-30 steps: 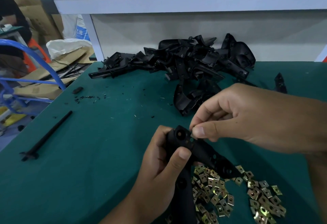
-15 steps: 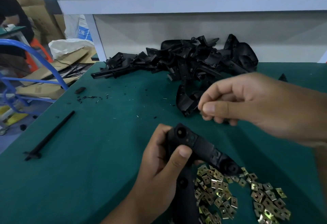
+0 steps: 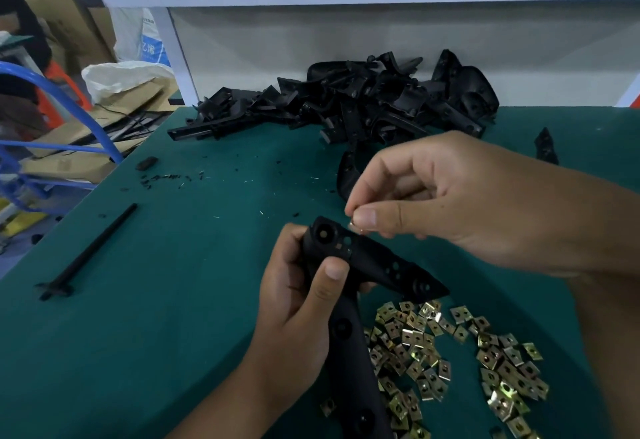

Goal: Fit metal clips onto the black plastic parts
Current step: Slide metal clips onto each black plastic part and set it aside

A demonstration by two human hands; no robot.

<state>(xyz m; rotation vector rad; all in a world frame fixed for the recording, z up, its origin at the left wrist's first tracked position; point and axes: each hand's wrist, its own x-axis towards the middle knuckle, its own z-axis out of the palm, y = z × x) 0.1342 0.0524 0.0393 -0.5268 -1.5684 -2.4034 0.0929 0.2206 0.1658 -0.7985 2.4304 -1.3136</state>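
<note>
White sack (image 3: 145, 47), blue print, characters too blurred to read

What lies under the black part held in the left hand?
Loose metal clips lie on the green mat beneath the black part, spreading out rightward. The left hand and the part itself cover whatever lies directly below.

Your right hand (image 3: 450, 203) hides nearly all of the metal clip (image 3: 353, 225) in its pinch. Your left hand (image 3: 301, 303) covers the black plastic part (image 3: 377, 265) at mid-length, and its near end runs off frame.
</note>
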